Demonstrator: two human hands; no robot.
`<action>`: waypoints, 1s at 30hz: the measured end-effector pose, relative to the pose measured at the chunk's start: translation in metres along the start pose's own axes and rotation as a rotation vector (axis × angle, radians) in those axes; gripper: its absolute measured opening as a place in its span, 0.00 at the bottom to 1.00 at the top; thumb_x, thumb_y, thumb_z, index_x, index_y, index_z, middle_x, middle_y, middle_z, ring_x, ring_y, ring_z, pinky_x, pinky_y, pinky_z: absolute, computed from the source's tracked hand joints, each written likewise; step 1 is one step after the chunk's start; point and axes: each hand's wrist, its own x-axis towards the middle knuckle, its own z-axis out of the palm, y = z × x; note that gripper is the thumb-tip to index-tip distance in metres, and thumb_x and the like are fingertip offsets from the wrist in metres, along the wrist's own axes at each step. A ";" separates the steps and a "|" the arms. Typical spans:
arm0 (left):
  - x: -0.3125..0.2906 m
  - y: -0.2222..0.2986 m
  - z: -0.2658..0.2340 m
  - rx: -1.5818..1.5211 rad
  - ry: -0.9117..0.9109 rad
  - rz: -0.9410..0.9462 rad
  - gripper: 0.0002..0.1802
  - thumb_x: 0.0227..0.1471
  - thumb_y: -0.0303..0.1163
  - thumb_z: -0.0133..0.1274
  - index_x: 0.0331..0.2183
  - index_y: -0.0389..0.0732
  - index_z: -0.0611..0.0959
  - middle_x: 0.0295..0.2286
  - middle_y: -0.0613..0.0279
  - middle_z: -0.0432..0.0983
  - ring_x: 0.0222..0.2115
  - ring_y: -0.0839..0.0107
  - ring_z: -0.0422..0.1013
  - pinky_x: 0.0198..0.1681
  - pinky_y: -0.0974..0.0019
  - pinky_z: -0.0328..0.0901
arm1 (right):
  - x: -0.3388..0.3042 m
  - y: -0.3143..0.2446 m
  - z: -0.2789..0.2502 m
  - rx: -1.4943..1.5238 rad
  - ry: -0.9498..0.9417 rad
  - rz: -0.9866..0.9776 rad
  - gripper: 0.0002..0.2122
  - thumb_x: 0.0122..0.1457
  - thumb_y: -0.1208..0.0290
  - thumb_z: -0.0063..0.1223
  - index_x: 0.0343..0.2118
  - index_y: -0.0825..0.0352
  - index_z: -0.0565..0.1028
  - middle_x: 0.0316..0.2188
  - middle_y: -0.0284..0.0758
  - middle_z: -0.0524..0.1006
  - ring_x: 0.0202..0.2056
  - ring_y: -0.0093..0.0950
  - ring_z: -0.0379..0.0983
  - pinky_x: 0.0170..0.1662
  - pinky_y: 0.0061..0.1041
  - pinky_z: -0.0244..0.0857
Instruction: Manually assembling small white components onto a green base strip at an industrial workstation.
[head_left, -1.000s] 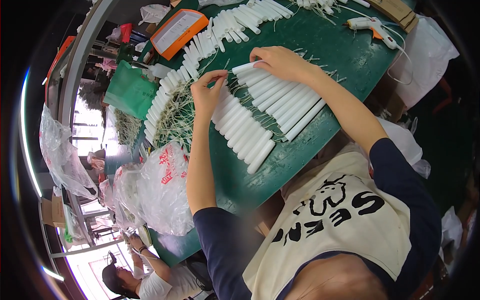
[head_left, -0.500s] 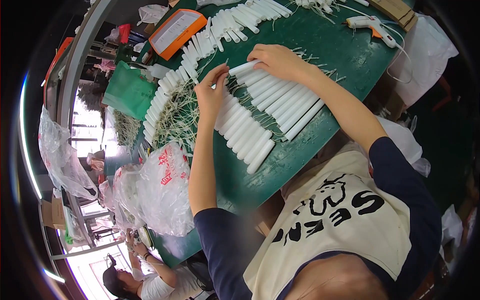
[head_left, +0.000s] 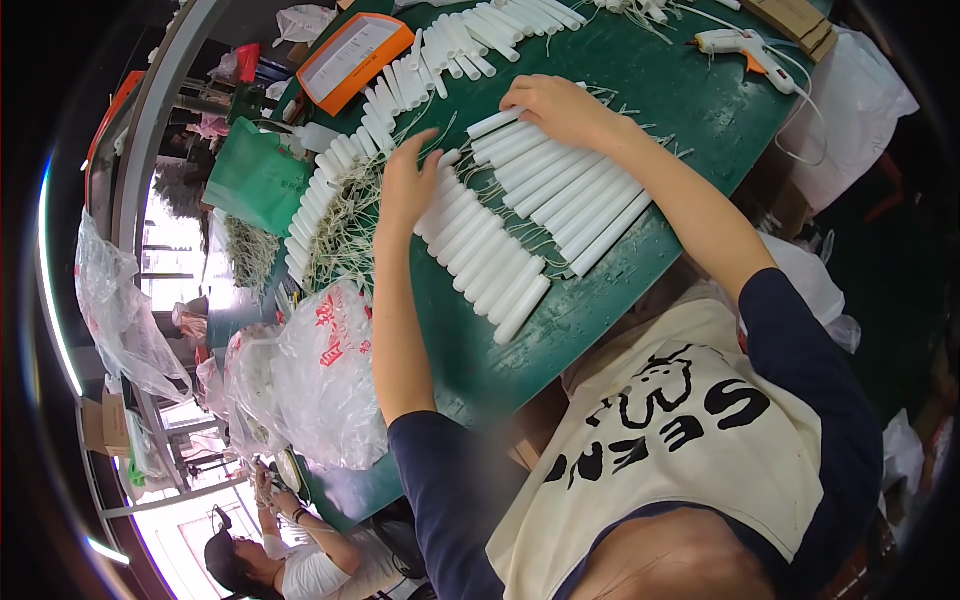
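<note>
My right hand (head_left: 568, 112) curls its fingers over the far end of a white tube (head_left: 494, 123) at the top of a fanned row of tubes (head_left: 575, 208); its fingertips are partly hidden. To the left my left hand (head_left: 406, 188) is raised, thumb and index finger apart, with nothing visible between them. It is beside the upper end of a second row of shorter white tubes (head_left: 480, 250). Thin pale strings come out between the two rows. Left of that hand, a tangle of strings (head_left: 345, 225) lies along a curved line of white tubes (head_left: 310, 210).
On the green table (head_left: 460, 370) are an orange-rimmed box (head_left: 356, 62), a green bag (head_left: 258, 178) and a clear plastic bag (head_left: 325, 390). A glue gun (head_left: 742, 50) with a cord lies at the far right. Another person (head_left: 320, 560) works at lower left.
My left hand has drawn left, away from the tube's end, and its fingers have spread. My right hand has shifted slightly up and right, and the top tube now lies in line with its row.
</note>
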 end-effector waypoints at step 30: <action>-0.009 -0.029 -0.018 0.038 -0.135 -0.187 0.11 0.44 0.29 0.53 0.34 0.38 0.81 0.28 0.53 0.78 0.30 0.63 0.74 0.37 0.66 0.66 | -0.005 0.010 0.002 -0.104 -0.133 0.189 0.18 0.47 0.86 0.41 0.40 0.64 0.74 0.40 0.36 0.70 0.46 0.34 0.62 0.47 0.38 0.56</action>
